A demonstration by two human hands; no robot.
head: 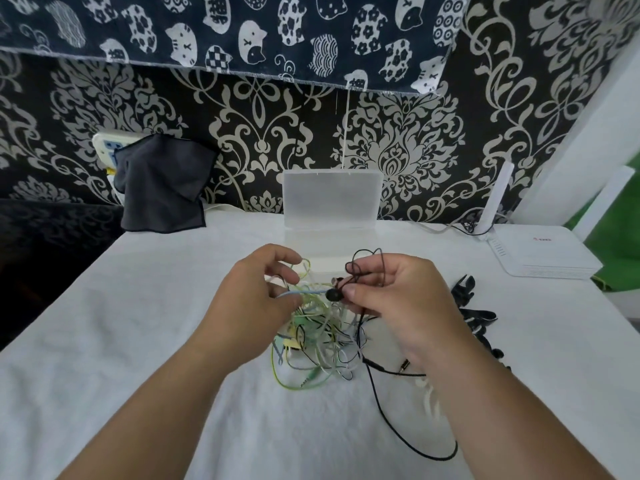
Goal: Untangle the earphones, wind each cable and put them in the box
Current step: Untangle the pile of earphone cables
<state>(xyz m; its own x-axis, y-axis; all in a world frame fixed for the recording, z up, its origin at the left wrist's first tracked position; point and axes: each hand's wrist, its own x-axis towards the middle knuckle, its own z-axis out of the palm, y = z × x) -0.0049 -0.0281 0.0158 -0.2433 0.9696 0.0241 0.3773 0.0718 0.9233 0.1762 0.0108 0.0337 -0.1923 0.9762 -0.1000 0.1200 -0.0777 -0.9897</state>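
The tangle of earphone cables [318, 337] lies between both hands, mostly unsorted. The right hand [398, 299] pinches a black earbud [334, 294]; the left hand [256, 299] pinches a light blue cable [298, 292]. The open translucent box [330, 199] stands far, seemingly empty. White surface [138, 306], patterned wall [398, 143].

This looked like a room in a home: black wallpaper [398, 147] with pale damask scrolls covered the wall, a cat-print fabric [242, 32] hung above, and a white cloth-covered table [138, 306] carried a white router [540, 251] beside a wall socket [107, 147] draped with a dark cloth [162, 185].
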